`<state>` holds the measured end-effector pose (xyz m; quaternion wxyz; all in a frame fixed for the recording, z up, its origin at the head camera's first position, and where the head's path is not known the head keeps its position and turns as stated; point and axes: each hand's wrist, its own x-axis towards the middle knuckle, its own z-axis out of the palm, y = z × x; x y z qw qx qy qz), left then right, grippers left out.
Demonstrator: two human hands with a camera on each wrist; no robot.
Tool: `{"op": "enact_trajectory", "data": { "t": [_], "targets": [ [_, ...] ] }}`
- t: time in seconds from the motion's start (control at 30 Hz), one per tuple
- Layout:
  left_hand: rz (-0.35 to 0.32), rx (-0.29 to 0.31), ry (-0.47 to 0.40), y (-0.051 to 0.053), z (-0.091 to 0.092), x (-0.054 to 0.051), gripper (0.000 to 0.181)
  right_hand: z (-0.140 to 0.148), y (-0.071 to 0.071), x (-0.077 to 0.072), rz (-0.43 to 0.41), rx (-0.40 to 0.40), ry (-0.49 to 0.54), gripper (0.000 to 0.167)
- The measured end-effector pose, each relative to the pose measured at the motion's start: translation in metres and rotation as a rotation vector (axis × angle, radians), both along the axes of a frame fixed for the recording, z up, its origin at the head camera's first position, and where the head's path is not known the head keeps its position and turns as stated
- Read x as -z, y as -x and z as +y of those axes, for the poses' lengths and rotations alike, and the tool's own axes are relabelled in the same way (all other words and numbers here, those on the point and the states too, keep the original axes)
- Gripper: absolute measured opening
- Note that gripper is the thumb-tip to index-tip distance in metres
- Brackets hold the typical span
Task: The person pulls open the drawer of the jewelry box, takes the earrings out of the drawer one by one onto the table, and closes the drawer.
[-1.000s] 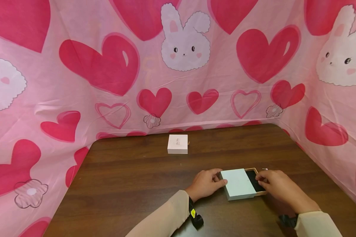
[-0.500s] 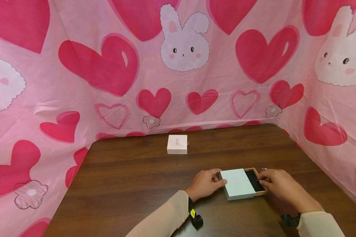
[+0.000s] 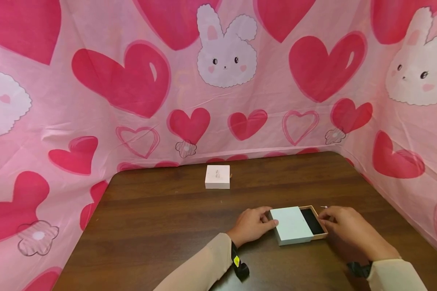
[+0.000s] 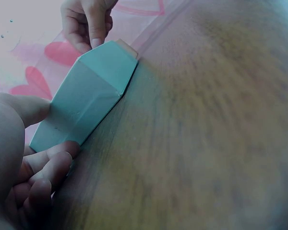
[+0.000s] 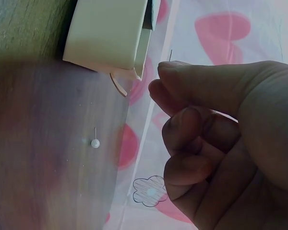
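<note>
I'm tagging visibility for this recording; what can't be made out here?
Head view: lettering on the white box, too small to read.
Head view: rear of the drawer, hidden under the mint cover.
Right wrist: rest of the thin piece pinched in the right hand, hidden by that hand.
Left wrist: that hand's wrist, cut off by the top edge.

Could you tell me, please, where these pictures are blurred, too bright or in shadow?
Head view: fairly sharp, with a dull sheen on the tabletop before the box; left wrist view: tabletop grain smeared, backdrop washed out at upper left; right wrist view: right hand shaded, pearl-like bead rather clear.
</note>
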<state>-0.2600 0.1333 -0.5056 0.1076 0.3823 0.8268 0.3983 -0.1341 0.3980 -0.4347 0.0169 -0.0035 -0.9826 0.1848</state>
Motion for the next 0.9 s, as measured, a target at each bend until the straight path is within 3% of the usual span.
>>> {"op": "enact_trajectory", "data": {
  "t": [0.4,0.9],
  "targets": [
    [0.001,-0.002,0.009,-0.001,0.000,0.000,0.053,0.006,-0.004,-0.001,0.077,-0.016,-0.018,0.011],
    [0.009,0.000,0.000,0.000,0.000,0.001,0.053,0.015,-0.006,0.000,0.102,-0.021,-0.041,0.013]
  ]
}}
